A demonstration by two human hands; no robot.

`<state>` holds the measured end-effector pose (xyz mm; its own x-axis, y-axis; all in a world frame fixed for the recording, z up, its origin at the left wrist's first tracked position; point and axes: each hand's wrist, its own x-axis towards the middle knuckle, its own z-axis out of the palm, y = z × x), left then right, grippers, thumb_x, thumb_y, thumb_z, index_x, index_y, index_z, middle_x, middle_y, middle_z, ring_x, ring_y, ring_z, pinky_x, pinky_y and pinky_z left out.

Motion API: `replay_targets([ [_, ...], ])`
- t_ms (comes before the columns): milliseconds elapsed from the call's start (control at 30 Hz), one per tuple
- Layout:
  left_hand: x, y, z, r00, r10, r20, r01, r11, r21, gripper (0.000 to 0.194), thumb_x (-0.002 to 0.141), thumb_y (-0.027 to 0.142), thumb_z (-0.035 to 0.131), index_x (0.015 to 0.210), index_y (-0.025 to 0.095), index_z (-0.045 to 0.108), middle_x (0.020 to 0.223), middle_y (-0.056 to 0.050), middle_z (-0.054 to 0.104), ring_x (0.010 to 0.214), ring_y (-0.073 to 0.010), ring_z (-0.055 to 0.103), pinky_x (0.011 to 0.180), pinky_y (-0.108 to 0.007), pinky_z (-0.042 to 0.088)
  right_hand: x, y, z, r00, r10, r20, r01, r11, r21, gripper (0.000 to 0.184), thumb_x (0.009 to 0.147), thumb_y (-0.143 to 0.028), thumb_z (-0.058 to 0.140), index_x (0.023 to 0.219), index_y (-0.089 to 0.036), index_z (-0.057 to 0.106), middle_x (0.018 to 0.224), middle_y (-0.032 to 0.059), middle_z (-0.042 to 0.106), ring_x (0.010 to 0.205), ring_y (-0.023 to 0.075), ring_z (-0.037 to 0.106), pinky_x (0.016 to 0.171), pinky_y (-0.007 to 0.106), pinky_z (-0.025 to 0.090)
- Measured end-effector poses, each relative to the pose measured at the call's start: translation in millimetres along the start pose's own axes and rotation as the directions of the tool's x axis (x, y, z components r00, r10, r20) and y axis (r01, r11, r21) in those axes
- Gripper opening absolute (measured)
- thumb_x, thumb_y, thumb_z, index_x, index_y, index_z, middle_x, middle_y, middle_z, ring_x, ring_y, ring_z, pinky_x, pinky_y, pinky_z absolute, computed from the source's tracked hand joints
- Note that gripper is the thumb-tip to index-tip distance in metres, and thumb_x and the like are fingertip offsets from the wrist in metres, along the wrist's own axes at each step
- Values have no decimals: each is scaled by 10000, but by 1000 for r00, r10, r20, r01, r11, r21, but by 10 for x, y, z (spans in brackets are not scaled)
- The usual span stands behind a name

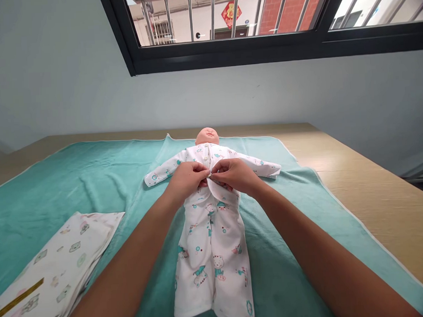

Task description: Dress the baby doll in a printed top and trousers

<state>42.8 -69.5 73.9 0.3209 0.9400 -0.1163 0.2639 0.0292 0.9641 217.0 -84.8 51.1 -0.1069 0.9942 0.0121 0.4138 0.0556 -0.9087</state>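
A baby doll (207, 136) lies face up, dressed in a white printed baby jacket (197, 152) and matching trousers (198, 252). The jacket's long sleeves stretch out to both sides. At the middle of the jacket front, my left hand (189, 178) pinches one edge of the cloth between thumb and fingers. My right hand (233, 175) pinches the other edge right beside it, the fingertips of both hands nearly touching. Below them the jacket's rounded lower corners hang slightly apart over the trousers. Whatever fastener may sit between the fingertips is hidden.
A green blanket (103, 177) is spread under the doll on a wooden table (367, 184). At the lower left lies a folded printed cloth (72, 258) with a gold strip (19, 298) on it. Behind stands a pale wall with a dark-framed window (228, 52).
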Motion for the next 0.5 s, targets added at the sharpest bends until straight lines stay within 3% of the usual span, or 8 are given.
replay_targets([
  [267,15,-30,100,994,-20,-108,7,993,-119,45,853,149,575,893,155,595,592,30,558,468,-73,472,461,-194,380,21,4,9,999,-17,43,19,999,-32,96,769,-290,652,737,-206,617,605,-20,577,458,91,494,426,231,395],
  [400,11,-21,120,993,8,-121,-10,1000,-9,94,846,131,573,929,173,580,642,26,574,475,-82,510,451,-197,409,29,17,10,999,-33,18,33,999,-34,111,758,-279,651,762,-219,557,604,-39,562,461,98,490,409,230,393],
  [500,17,-29,130,991,41,-126,-33,997,63,166,793,87,604,929,181,585,713,23,591,475,-72,523,453,-195,425,26,10,-25,996,-51,74,50,999,10,117,750,-256,650,767,-219,541,610,-47,536,483,100,496,418,229,403],
])
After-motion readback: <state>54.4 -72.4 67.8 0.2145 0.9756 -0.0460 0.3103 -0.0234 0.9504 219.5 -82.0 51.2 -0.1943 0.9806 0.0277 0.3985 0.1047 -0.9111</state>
